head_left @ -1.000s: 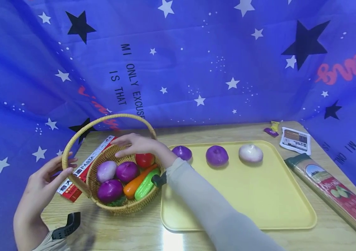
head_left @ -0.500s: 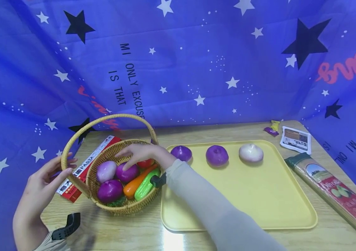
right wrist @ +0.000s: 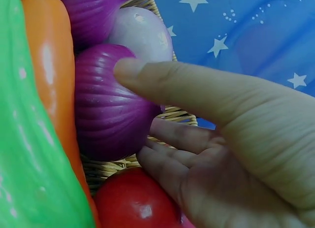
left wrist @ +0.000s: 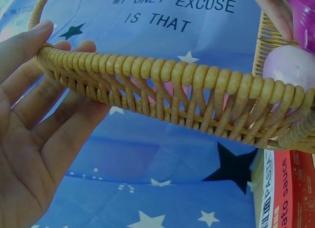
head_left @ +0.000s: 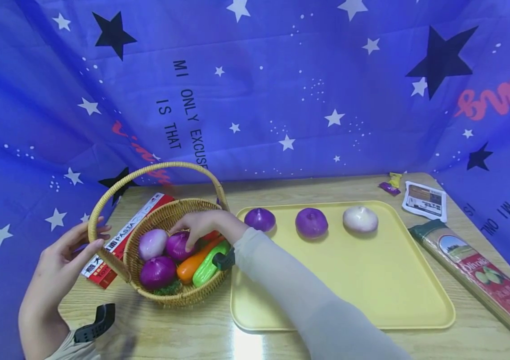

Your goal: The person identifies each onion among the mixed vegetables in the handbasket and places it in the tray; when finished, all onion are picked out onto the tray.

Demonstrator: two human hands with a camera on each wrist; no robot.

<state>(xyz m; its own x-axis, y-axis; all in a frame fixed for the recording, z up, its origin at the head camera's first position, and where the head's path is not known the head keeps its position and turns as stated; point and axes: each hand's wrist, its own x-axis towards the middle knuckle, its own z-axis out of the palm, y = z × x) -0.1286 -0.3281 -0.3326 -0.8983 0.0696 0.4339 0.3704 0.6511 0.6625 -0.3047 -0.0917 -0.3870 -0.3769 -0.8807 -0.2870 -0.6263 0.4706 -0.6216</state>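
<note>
Right hand [head_left: 205,225] fingers curl round a ribbed purple onion [right wrist: 106,102] – seemingly gripping; left hand [head_left: 63,255] fingers straight against the woven basket [head_left: 165,212].

A blue cloth [head_left: 282,90] printed with white and dark stars and black lettering hangs behind and around a light wooden table [head_left: 318,186], whose near edge shines with glare
</note>
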